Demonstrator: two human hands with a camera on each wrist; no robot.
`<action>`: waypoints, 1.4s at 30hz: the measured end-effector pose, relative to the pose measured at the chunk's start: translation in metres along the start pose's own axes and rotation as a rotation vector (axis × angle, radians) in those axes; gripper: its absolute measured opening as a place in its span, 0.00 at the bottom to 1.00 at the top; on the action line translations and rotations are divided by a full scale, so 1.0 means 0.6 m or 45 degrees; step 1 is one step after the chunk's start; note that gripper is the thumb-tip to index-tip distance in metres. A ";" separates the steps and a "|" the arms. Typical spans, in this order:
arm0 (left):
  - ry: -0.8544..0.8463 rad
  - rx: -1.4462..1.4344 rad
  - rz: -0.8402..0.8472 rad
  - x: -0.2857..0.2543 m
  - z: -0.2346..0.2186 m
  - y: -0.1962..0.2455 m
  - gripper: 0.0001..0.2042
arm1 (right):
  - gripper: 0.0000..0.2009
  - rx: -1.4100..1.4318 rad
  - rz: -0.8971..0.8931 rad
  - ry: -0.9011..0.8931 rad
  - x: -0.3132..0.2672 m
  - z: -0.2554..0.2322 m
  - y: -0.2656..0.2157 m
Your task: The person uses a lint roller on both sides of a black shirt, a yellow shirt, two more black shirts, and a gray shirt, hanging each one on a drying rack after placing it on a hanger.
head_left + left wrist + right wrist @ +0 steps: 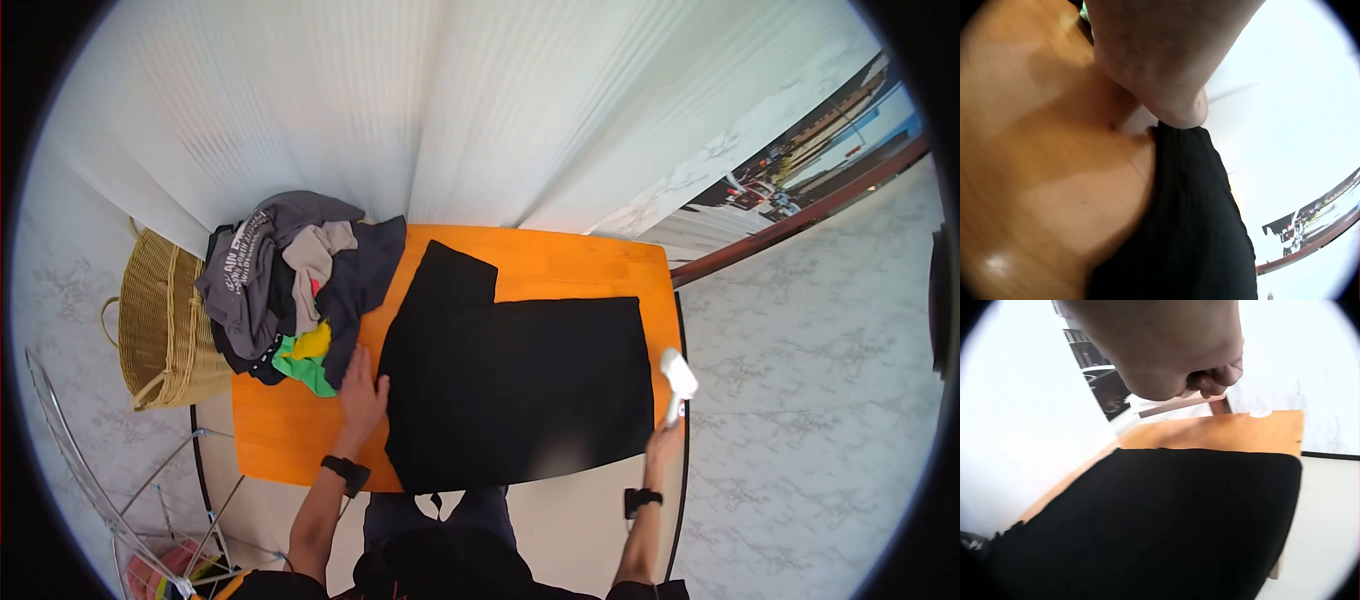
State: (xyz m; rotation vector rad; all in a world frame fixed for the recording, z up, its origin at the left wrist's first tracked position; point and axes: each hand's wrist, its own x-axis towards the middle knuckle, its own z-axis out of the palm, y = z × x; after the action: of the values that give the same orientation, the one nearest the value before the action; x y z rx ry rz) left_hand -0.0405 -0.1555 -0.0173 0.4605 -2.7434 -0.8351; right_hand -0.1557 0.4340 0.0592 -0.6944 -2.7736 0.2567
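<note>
A black short-sleeved top [520, 390] lies spread on the orange wooden table [300, 440], its sleeve pointing to the far side. My left hand [362, 393] has its fingers stretched out between the top's left edge and a heap of clothes [240, 290]. In the left wrist view, the thumb side overlaps the border of the black cloth [1191, 206]. Past the top's right edge, my right hand [664, 440] grips the handle of a white lint roller [678, 373], its head pointing away from me. The right wrist view shows those fingers curled [1216, 378].
Grey, dark, green and yellow garments make up the heap at the table's left. Beside it stands a wicker basket [160, 320]. A metal rack [120, 510] is at the lower left. White curtains [450, 120] hang along the far edge, with a wall picture [800, 150] to the right.
</note>
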 end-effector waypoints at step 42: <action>-0.416 0.174 0.197 0.014 0.021 0.042 0.50 | 0.18 0.280 -0.923 -0.471 -0.256 0.108 -0.596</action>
State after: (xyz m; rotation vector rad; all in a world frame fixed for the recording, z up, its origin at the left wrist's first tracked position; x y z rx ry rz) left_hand -0.0577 -0.1322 -0.0120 0.1412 -3.1004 -0.7437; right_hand -0.2003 0.0418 0.0484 0.4640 -3.0397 0.5584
